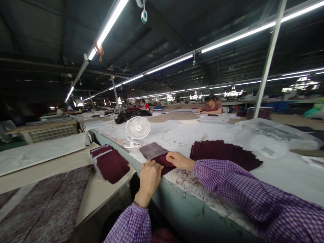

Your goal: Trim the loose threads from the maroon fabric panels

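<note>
At the near edge of the white-covered table (167, 130), my two hands work on a maroon fabric piece (162, 159). My left hand (150, 179) has its fingers curled over the near side of the cloth. From the right, my right hand (180, 160) pinches the same cloth close to its raised fold. A mottled grey-maroon fabric panel (153, 150) lies flat just behind; whether it is joined to the maroon cloth I cannot tell. Beside my right forearm, maroon pieces (222, 153) are fanned out in an overlapping row. My fingertips partly hide the held cloth.
A small white fan (138, 128) stands behind the cloth. On the lower left table (88, 199) sit a stack of maroon pieces (112, 166) and mottled fabric (55, 202). A clear plastic bag (273, 136) lies right. Across the table a person (214, 105) leans over work.
</note>
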Demonstrator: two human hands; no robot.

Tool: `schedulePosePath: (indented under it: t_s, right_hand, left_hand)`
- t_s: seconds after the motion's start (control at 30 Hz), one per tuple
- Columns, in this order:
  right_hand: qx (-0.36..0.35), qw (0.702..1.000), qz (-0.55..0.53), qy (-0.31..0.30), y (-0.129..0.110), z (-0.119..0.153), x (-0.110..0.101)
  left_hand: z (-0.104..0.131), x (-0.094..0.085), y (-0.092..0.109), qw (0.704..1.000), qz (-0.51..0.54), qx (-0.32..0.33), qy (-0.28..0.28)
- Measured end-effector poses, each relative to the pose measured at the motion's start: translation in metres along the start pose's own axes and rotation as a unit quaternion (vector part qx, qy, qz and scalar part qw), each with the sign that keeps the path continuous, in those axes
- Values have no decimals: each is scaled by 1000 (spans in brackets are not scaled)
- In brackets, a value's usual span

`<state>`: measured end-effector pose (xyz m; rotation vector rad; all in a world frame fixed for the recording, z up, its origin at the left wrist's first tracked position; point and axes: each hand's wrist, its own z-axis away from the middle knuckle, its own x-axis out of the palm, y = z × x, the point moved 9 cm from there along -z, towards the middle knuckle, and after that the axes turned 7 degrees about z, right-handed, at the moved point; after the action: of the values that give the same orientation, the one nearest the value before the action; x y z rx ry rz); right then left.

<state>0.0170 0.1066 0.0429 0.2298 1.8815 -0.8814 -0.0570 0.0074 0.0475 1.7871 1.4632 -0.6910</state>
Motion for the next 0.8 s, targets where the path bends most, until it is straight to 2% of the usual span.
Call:
schedulePosePath:
  t_s: [0.1, 0.2, 0.3, 0.4, 0.47, 0.57, 0.63, 0.73, 0.8]
  right_hand:
    - [-49, 998, -20, -27, -11, 3, 6]
    - [-44, 998, -46, -23, -9, 2, 5]
    - [-16, 998, -62, 14, 3, -5, -4]
    - [5, 996, -78, 50, 13, -13, -11]
    - [23, 992, -94, 79, 20, -16, -16]
    - [48, 985, -133, 101, 27, -18, -16]
    - [67, 976, -174, 108, 35, -19, -15]
    - [112, 950, -252, 147, 60, -21, -25]
    - [145, 920, -307, 197, 84, -20, -44]
  left_hand:
    - [-10, 0, 7, 998, -51, 14, -22]
    - [-16, -4, 12, 998, -60, 28, -23]
    - [-22, -10, 9, 999, 17, 23, -16]
    - [-32, -11, -9, 993, 114, -28, -16]
    - [-36, -4, -17, 991, 120, -42, -37]
    - [-35, 14, -18, 992, 76, -12, -97]
    - [-31, 23, -18, 992, 40, 0, -116]
    - [-29, 30, -20, 991, 1, -9, -131]
    - [-30, 33, -24, 988, -2, -32, -154]
